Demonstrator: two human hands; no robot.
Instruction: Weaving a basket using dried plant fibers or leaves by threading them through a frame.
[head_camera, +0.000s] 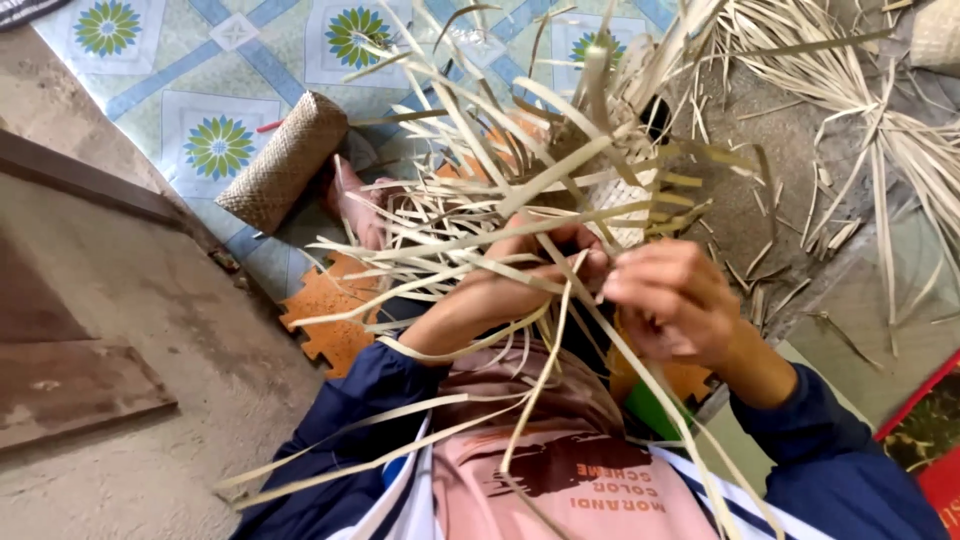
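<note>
Pale straw strips (480, 240) in both hands.

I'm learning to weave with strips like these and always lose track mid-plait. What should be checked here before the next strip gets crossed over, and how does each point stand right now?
1. Left hand has a grip on the strips: ok, its fingers are closed among them.
2. Right hand is pinching a strip close to the left hand: ok.
3. Woven part is held steady: cannot tell, loose strips hide most of it.
4. Which strip comes next: cannot tell, the ends fan out and cross every way.
5. Long ends hang free over the lap: ok, though several trail across the pink shirt.
6. Spare strips lie on the floor: ok, a pile sits to one side.
</note>
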